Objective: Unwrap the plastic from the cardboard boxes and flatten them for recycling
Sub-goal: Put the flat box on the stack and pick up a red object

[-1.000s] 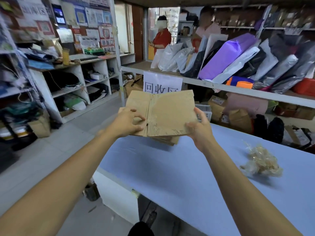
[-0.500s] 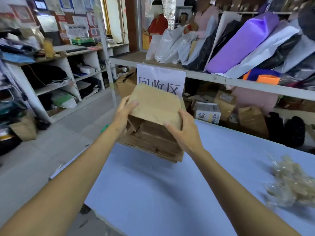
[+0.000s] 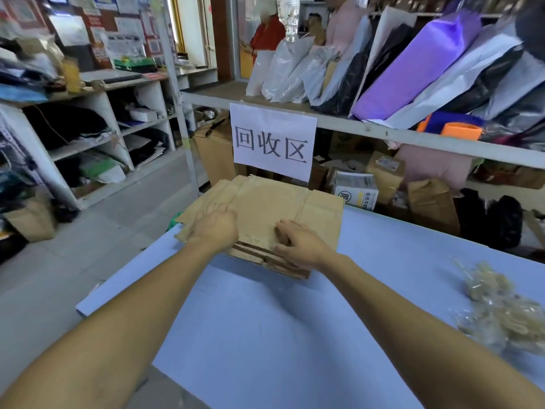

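A stack of flattened brown cardboard boxes lies at the far corner of the blue table, under a white paper sign. My left hand rests on the near left part of the top sheet, fingers bent downward onto it. My right hand sits at the stack's near edge, fingers curled over the top sheet and thumb at the side of the pile. A crumpled wad of clear plastic wrap lies on the table at the right.
A white shelf rail runs behind the stack, loaded with upright parcel bags; boxes and bags sit beneath it. White shelving stands at the left across a grey floor aisle. A person in red stands in the far doorway.
The cardboard went from held upright in both hands to lying flat on the pile at the table's corner. Both hands now sit on top of it, and the view has moved closer.
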